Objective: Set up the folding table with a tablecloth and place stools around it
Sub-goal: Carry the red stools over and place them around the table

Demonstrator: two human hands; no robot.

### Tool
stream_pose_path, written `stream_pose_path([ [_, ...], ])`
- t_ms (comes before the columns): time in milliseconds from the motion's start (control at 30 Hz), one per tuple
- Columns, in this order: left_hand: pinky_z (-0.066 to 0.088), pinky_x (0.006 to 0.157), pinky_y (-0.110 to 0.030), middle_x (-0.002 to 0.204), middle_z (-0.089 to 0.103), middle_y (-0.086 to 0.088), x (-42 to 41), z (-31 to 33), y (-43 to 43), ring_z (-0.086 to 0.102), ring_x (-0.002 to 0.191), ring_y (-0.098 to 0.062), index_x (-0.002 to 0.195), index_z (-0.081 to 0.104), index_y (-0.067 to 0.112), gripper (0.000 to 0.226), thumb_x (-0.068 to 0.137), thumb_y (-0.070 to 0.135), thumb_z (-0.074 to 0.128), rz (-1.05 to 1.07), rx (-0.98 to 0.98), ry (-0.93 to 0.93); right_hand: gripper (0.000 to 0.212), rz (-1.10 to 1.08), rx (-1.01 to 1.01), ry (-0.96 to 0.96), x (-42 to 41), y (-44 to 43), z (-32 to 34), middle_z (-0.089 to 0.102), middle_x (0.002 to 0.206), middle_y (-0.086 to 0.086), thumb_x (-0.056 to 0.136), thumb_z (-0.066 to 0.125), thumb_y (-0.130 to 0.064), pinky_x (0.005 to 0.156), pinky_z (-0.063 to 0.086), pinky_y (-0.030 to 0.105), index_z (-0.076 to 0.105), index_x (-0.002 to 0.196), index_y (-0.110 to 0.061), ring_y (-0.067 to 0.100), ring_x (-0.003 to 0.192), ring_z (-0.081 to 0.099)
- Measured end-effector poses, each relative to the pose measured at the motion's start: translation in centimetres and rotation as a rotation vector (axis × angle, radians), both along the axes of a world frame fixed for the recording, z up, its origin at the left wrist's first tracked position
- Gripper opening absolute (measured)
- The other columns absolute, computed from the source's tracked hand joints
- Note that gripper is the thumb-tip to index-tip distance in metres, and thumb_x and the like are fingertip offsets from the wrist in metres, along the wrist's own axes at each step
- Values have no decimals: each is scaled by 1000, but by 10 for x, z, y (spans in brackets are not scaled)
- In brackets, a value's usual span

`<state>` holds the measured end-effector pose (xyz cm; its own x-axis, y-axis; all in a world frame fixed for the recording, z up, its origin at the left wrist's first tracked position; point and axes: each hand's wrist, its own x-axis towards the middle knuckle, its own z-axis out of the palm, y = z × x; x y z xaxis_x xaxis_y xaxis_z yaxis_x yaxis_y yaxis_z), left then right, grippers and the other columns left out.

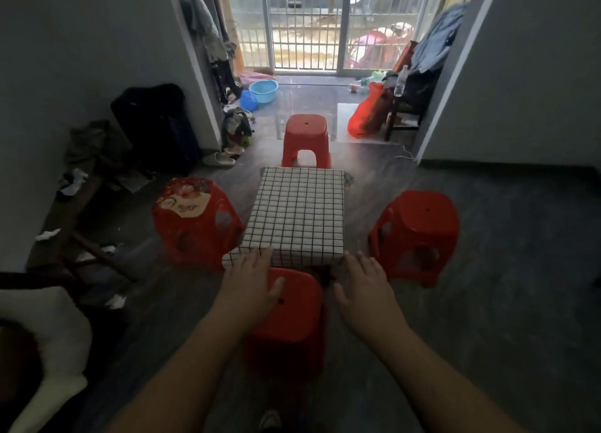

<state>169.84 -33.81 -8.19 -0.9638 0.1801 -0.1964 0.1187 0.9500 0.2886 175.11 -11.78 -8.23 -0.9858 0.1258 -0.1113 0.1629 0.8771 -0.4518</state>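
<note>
Both arms stretch forward, palms down, fingers spread and grasping nothing: the left hand (pixel 250 289) over the left edge of the near stool (pixel 292 328), the right hand (pixel 367 294) just right of it, before the cloth-draped table (pixel 297 214).

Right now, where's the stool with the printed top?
The printed-top stool stands left of centre in the head view, close beside the left edge of the grid-cloth table, opposite the plain red stool on the table's right.
</note>
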Motion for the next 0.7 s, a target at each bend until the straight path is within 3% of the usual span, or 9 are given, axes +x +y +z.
stream_pose_path([
  [433,20,122,-49,167,12,-4,-34,-60,-77,13,152,-26,159,10,28,73,98,52,44,-128,10,-151,78,-144,-6,-94,-11,-84,-66,34,157,12,85,30,-54,122,19,40,31,153,-15,29,146,26],
  [567,19,123,-46,167,12,-4,-55,-101,-101,12,152,-26,159,10,28,72,99,49,46,-167,-2,-213,69,-224,-49,-154,-23,-113,-105,27,160,8,95,48,-43,122,17,41,26,155,-19,27,149,18],
  [700,17,123,-44,166,14,-9,-74,-166,-114,14,152,-29,159,13,25,72,99,47,46,-136,23,-313,70,-244,-73,-238,-39,-124,-168,29,159,10,95,51,-42,122,18,43,25,155,-17,29,148,20],
])
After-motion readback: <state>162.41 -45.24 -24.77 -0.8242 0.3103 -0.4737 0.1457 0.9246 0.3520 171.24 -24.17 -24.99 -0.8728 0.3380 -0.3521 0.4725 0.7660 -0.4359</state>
